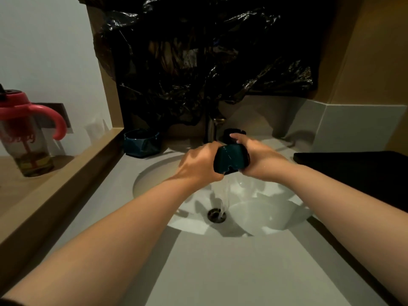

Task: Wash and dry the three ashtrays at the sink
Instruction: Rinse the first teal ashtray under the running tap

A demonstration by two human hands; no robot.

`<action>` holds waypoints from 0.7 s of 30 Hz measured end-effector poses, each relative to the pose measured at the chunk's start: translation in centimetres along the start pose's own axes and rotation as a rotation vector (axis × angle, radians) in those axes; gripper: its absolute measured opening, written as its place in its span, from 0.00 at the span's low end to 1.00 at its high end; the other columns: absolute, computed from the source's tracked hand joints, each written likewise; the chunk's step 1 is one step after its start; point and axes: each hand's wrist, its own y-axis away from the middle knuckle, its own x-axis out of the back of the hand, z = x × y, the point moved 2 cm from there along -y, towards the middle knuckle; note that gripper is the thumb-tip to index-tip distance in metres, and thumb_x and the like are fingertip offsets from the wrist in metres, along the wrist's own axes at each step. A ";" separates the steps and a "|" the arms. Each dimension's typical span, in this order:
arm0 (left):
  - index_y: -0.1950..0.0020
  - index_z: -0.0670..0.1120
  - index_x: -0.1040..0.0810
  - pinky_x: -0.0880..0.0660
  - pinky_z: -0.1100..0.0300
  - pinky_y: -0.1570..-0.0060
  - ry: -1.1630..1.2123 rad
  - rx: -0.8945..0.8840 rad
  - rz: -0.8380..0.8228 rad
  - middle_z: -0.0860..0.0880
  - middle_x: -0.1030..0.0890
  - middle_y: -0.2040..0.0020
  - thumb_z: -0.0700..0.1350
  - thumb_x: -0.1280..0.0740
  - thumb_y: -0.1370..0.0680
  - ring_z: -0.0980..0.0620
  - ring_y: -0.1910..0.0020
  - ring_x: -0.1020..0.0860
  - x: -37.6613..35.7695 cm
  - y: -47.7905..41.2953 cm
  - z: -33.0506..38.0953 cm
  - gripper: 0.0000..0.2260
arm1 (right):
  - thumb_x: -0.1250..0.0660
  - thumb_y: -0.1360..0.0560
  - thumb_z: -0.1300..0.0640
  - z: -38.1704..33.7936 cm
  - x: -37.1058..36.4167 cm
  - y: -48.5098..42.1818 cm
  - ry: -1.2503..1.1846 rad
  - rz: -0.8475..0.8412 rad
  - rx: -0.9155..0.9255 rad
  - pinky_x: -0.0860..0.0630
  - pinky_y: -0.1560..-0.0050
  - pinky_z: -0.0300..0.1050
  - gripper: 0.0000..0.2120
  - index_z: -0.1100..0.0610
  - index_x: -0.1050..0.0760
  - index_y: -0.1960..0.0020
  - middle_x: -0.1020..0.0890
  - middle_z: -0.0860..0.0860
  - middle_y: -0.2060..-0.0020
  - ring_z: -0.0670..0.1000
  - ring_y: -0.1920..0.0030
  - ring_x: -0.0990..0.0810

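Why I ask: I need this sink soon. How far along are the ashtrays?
Nothing looks finished. The left hand and right hand hold a green ashtray under running water. A blue ashtray sits on the counter, a black ashtray behind the hands; whether washed, I cannot tell. Drying remains.

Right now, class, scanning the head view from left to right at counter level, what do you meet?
red-lidded cup → blue ashtray → left hand → held ashtray → right hand → black flat object. The dark ashtray behind the hands overlaps them, so it is left out.
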 end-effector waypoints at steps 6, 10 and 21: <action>0.34 0.53 0.32 0.25 0.57 0.52 -0.106 -0.152 -0.026 0.52 0.22 0.44 0.49 0.28 0.28 0.49 0.47 0.23 0.9 2.4 0.6 0.25 | 0.26 0.33 0.52 -0.9 0.6 3.2 0.273 0.126 0.192 0.24 0.60 0.44 0.23 0.51 0.32 0.42 0.26 0.46 0.54 0.51 0.55 0.22; 0.32 0.49 0.32 0.23 0.52 0.50 -0.187 -0.283 -0.025 0.49 0.23 0.41 0.48 0.28 0.28 0.49 0.44 0.24 0.6 3.2 0.6 0.27 | 0.26 0.32 0.48 -0.5 0.4 4.0 0.350 0.155 0.254 0.21 0.58 0.51 0.26 0.54 0.32 0.40 0.22 0.52 0.48 0.55 0.54 0.20; 0.37 0.50 0.27 0.24 0.59 0.55 0.337 0.313 -0.031 0.53 0.21 0.52 0.48 0.25 0.31 0.53 0.53 0.23 -0.1 2.9 1.9 0.24 | 0.29 0.30 0.56 -0.8 3.5 3.0 0.034 0.111 0.044 0.31 0.54 0.40 0.37 0.51 0.41 0.26 0.25 0.52 0.37 0.48 0.49 0.25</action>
